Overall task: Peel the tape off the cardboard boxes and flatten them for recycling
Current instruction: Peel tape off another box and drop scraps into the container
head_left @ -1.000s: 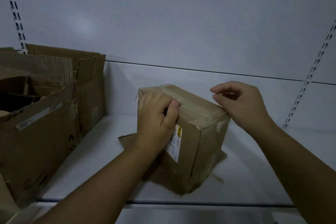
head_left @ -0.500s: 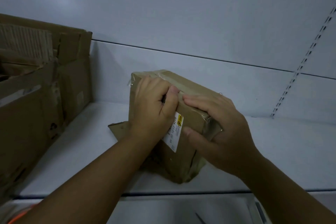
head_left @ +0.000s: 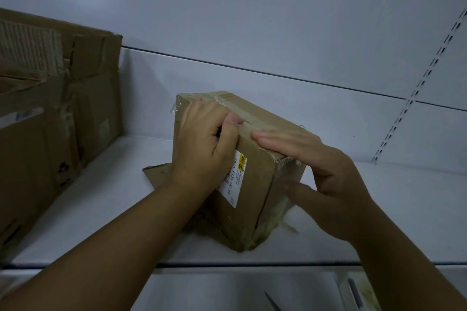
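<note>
Item under inspection: one sealed cardboard box (head_left: 252, 184), standing on the white shelf (head_left: 379, 209) near its front edge, one corner turned toward the camera. It rests partly on a flat piece of cardboard (head_left: 156, 174). A strip of brown tape (head_left: 242, 108) runs along the top seam, and clear wrap is crumpled at the right-hand corner. A white label (head_left: 233, 182) is stuck on the near face.

Left hand (head_left: 204, 149): placed on the upper near edge of the box. Its fingers are curled tight and the thumb (head_left: 233, 118) presses against the forefinger right at the tape line. This reads as a pinch on the tape's edge to start a peel. How much tape is actually caught between them cannot be confirmed, as the knuckles hide it. The wrist is straight and the forearm rises from the lower left.

Right hand (head_left: 326, 174): laid on the top right of the box, fingers (head_left: 278, 137) straight and together, flat on the lid. The thumb is spread down against the right side face. It grips nothing. In my judgement it is there to brace the box so that the pull on the tape does not drag or tip it.

Finding: the tape is on and the box is unflattened, so the task is at an early stage for this item.

Also noted: larger opened boxes (head_left: 50, 134) stand at the left end of the shelf, well apart from the hands.
</note>
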`<state>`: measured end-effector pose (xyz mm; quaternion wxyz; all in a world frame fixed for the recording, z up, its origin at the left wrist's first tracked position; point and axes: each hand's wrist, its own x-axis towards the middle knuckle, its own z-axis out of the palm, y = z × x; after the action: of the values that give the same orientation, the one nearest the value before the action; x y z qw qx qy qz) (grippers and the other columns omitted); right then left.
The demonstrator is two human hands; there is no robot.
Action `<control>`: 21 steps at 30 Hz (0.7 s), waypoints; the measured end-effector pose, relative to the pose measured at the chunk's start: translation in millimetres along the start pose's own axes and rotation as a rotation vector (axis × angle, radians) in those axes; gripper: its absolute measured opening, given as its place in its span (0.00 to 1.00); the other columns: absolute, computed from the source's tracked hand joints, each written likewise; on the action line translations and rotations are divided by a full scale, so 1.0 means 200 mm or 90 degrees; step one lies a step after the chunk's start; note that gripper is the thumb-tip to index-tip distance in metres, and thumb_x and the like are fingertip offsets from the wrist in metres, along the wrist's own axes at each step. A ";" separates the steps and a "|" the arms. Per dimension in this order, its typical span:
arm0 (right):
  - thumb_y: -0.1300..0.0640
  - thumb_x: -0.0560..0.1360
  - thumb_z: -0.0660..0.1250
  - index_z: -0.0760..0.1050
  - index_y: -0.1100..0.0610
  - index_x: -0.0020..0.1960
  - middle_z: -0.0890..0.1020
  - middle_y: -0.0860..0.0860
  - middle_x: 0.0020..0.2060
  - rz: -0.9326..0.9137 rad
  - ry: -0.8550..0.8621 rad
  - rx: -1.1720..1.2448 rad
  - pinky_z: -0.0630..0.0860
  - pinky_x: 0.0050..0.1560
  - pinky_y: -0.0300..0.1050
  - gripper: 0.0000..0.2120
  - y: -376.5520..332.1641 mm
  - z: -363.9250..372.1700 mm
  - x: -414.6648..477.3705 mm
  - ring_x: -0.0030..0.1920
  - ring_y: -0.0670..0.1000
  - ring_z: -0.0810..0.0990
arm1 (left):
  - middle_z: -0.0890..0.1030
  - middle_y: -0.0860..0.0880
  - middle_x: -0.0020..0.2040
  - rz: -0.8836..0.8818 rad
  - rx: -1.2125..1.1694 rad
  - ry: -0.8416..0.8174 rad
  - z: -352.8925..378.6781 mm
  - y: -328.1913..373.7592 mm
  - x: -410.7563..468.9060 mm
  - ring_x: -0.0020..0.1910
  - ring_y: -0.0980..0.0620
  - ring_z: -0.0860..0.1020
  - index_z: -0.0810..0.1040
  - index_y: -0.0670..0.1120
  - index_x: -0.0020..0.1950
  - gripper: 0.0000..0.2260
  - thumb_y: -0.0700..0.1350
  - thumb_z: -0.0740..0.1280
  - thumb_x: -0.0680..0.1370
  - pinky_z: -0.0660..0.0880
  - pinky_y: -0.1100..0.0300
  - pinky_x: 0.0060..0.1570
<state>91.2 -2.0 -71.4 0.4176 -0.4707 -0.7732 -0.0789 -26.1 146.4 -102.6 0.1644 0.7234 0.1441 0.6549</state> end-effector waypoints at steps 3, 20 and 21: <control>0.61 0.68 0.65 0.73 0.56 0.62 0.77 0.46 0.60 -0.002 0.032 -0.022 0.69 0.64 0.38 0.22 0.00 0.02 0.00 0.64 0.42 0.74 | 0.79 0.46 0.37 0.007 -0.002 -0.004 0.00 0.00 0.00 0.41 0.46 0.74 0.80 0.40 0.40 0.20 0.46 0.52 0.78 0.68 0.50 0.50; 0.55 0.70 0.68 0.73 0.54 0.59 0.78 0.47 0.59 -0.020 0.026 -0.008 0.71 0.63 0.50 0.18 -0.01 0.00 -0.01 0.63 0.47 0.75 | 0.79 0.47 0.38 -0.001 0.004 0.011 0.01 -0.01 -0.01 0.43 0.50 0.73 0.80 0.41 0.41 0.20 0.46 0.51 0.78 0.65 0.60 0.57; 0.57 0.69 0.68 0.74 0.53 0.56 0.79 0.48 0.58 -0.032 0.028 -0.023 0.72 0.62 0.48 0.15 -0.02 -0.01 0.00 0.62 0.47 0.76 | 0.78 0.48 0.38 0.000 0.007 0.011 0.01 -0.01 -0.01 0.43 0.50 0.73 0.80 0.42 0.41 0.20 0.46 0.50 0.79 0.65 0.61 0.56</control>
<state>89.2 -5.7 -69.6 0.4238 -0.4567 -0.7739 -0.1138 -24.8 147.3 -105.9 0.1593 0.7185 0.1488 0.6605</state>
